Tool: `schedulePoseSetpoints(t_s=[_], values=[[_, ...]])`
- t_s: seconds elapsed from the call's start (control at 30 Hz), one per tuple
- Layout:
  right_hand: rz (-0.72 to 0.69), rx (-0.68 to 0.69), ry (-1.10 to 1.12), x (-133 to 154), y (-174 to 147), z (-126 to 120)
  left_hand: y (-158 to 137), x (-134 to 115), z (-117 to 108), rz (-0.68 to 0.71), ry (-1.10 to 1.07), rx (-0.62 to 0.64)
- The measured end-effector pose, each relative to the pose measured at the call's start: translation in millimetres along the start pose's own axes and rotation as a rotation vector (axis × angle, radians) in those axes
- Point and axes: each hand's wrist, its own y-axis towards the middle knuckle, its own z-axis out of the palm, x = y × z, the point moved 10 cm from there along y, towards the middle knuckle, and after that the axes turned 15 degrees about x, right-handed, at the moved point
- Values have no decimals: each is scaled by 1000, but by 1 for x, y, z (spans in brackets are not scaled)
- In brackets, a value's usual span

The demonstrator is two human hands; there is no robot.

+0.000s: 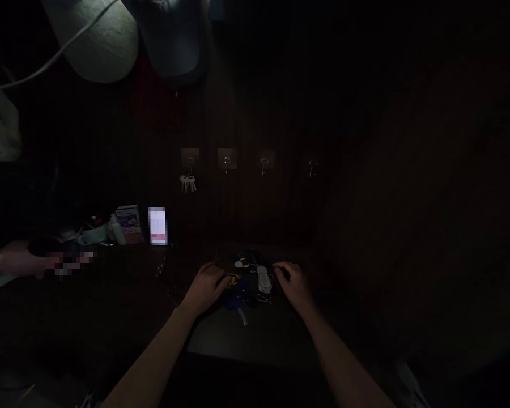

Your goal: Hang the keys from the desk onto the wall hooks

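A small pile of keyring-like items lies on the dark tabletop between my hands. My left hand [208,284] rests at its left side, fingers apart and thumb beside a yellow item [233,279]. At the right side my right hand [294,283] has its thumb and fingers parted, close to a pale grey fob-like piece [263,279]. Nothing shows in either hand. A white oval piece [241,263] sits at the back of the pile. Nearer me are a metal carabiner [264,298], a blue item [233,304] and a slim pale strip [242,317]. Dim light hides finer detail.
Several hooks run along the dark wall; a bunch of keys [187,182] hangs from the leftmost. A lit phone screen [157,226] and a small box [130,225] stand at back left. Caps [97,48] and a cable [62,52] hang above. A beaded string [161,266] lies leftward.
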Motion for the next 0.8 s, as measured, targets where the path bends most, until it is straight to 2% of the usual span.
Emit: schedulePoseSetpoints(t_s=[0.13, 0.23, 0.37, 0.43, 0.5, 0.67, 0.8], values=[[-2, -15, -5, 0, 0, -1, 5, 21, -8, -116, -71, -61], [-20, -16, -8, 0, 1, -1, 20, 29, -3, -137, -71, 24], [-28, -20, -12, -1, 1, -2, 40, 21, 14, -92, -21, 164], [-24, -21, -10, -2, 1, -1, 44, 18, 22, -95, -3, 186], [-17, -21, -6, -3, 1, -2, 43, 17, 23, -122, 1, 147], [-7, -3, 1, 0, 0, -2, 24, 31, 7, -245, 50, -37], [-2, -6, 1, 1, 0, -3, 18, 39, 3, -281, 96, -51]])
